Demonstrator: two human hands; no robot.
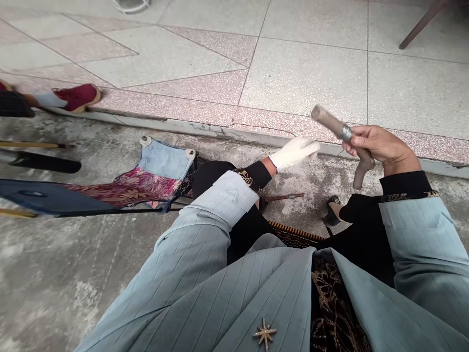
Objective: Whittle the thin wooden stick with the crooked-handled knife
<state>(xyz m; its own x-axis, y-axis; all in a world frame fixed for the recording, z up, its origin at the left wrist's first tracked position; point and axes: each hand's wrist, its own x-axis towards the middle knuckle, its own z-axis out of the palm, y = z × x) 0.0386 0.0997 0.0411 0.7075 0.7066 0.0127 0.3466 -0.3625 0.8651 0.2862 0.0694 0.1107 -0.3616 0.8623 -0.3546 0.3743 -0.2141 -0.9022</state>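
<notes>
My right hand (pixel 383 145) is closed around a crooked, greyish-brown wooden stick (pixel 329 121) with a band of metal wire wound round it. The stick's blunt end points up and to the left, and its bent lower end hangs below my fingers. My left hand (pixel 295 152), in a white glove, is held out just left of the stick, apart from it. Its fingers are curled together, and whatever may be in them is hidden. A thin reddish rod (pixel 282 197) with a similar metal band lies on the concrete below my left hand.
A folding cloth seat (pixel 161 159) in denim and flowered fabric stands to the left. Ahead runs a raised step (pixel 205 127) edging the tiled floor. At the far left is another person's foot in a red shoe (pixel 78 97). A chair leg (pixel 421 24) shows top right.
</notes>
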